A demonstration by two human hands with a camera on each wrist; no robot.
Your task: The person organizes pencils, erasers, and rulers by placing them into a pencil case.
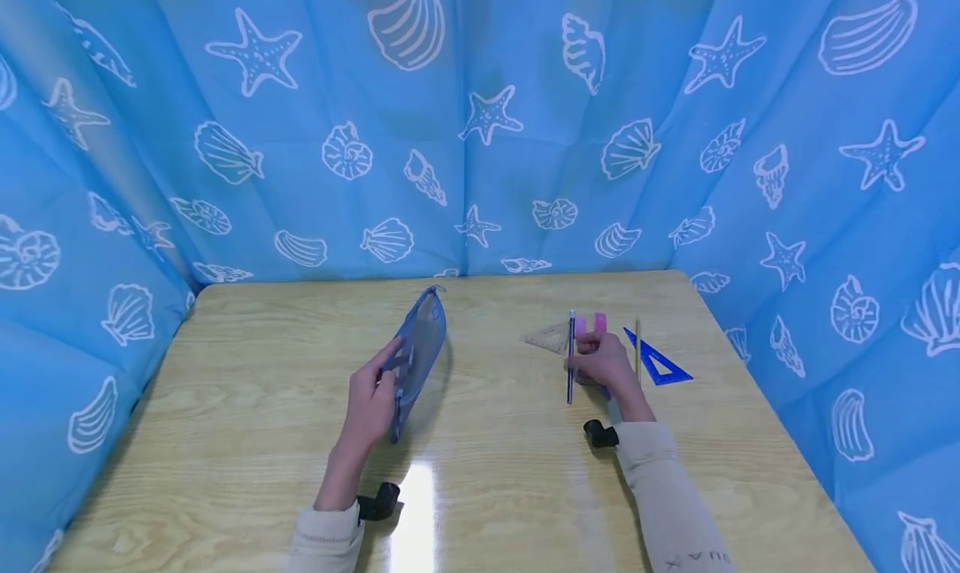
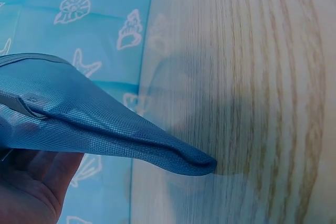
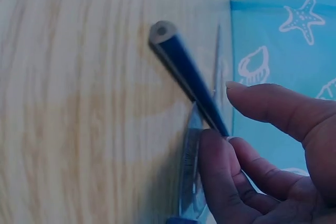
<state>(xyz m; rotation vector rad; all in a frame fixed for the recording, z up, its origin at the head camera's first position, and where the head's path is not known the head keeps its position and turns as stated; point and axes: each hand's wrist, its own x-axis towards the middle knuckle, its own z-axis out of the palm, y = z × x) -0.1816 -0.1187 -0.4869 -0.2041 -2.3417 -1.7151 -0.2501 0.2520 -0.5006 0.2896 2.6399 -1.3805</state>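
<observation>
In the head view my left hand (image 1: 372, 402) grips the side of a blue mesh zip pouch (image 1: 426, 339) and holds it tilted up at the middle of the table. The left wrist view shows the pouch's mesh (image 2: 105, 114) sagging above the tabletop. Further right, my right hand (image 1: 606, 360) holds a dark blue pencil (image 1: 571, 381), which looks raised off the table. Up close, the pencil's flat end (image 3: 163, 30) points at the camera; its far part passes behind the fingers. Beside the fingers shows a shiny, blade-like piece (image 3: 189, 177), whose kind is unclear.
Around the right hand are a clear set square (image 1: 546, 338), pink pieces (image 1: 601, 322) partly hidden by the hand, a thin yellowish stick (image 1: 637, 344) and a blue set square (image 1: 675, 374). A blue shell-patterned curtain (image 1: 465, 173) borders the wooden table (image 1: 247, 373).
</observation>
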